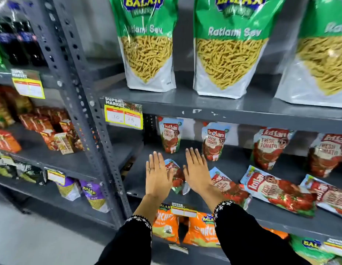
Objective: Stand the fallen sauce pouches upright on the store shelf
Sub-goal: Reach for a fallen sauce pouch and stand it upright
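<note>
On the grey middle shelf (231, 165), several tomato sauce pouches stand upright along the back, the leftmost one (169, 135) just beyond my fingertips. Several more lie flat at the front. My left hand (156, 175) and right hand (198, 171) are both flat with fingers extended, palms down, on either side of one fallen pouch (177, 176); it shows between them, partly hidden. Whether either hand touches it is unclear. To the right lie a second fallen pouch (230, 188) and a third (279, 190).
Large green snack bags (231, 46) stand on the shelf above. Orange snack bags (200, 232) sit on the shelf below. A perforated steel upright (86, 111) rises at left, with a yellow price tag (123, 116) on the upper shelf's edge. Another rack of goods stands further left.
</note>
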### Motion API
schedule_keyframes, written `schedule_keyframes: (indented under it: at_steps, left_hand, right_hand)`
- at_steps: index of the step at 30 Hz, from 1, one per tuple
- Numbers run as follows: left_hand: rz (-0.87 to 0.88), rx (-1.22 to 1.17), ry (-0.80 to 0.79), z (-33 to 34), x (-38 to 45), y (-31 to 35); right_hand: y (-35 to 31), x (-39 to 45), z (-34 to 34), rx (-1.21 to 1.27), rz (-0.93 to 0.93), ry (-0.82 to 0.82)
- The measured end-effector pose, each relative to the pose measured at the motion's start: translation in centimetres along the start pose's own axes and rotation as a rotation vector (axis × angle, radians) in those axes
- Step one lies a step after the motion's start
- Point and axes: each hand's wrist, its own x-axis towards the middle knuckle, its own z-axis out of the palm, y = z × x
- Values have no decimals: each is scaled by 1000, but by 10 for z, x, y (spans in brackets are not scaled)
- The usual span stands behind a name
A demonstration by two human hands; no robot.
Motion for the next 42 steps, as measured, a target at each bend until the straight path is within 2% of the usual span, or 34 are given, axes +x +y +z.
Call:
schedule_keyframes:
  at_steps: [2,4,7,11,14,17,19,21,23,26,28,30,35,39,42]
  left_hand:
    - [-144,-139,-83,15,11,-5]
    - [-311,-331,-171,26,21,-5]
    - [-526,-581,-222,35,35,0]
    - [-780,-664,-238,46,59,-2]
    - [-854,-716,-297,62,74,-12]
    - [-877,-787,-272,88,87,-28]
    - [-846,-817,-212,72,86,-24]
    - [-686,-807,-148,39,85,-15]
    - [-502,-803,-90,20,87,-15]
    - [-284,-737,-64,9,86,-25]
    - [-228,-695,-75,13,83,-34]
    - [-247,-719,-74,20,79,-39]
    - [-468,-794,-47,46,67,-32]
    - [-615,-972,-158,69,49,3]
    - [-753,-1081,-302,77,39,38]
  right_hand:
    - [1,12,14,104,58,-288]
    - [6,29,27,208,131,-483]
    - [10,49,45,299,242,-526]
    - [14,69,59,367,441,-596]
    - [12,76,59,396,488,-668]
    - [12,76,55,522,585,-623]
    - [14,74,53,654,672,-577]
    - [12,73,48,833,716,-513]
    - [6,66,40,1044,722,-377]
    - [-4,54,38,1171,667,-273]
    - [-9,47,48,1153,651,-241]
    - [-10,43,54,1134,665,-200]
    - [-3,35,42,968,664,-115]
    - [32,16,28,609,691,-24]
    - [66,3,17,320,708,-110]
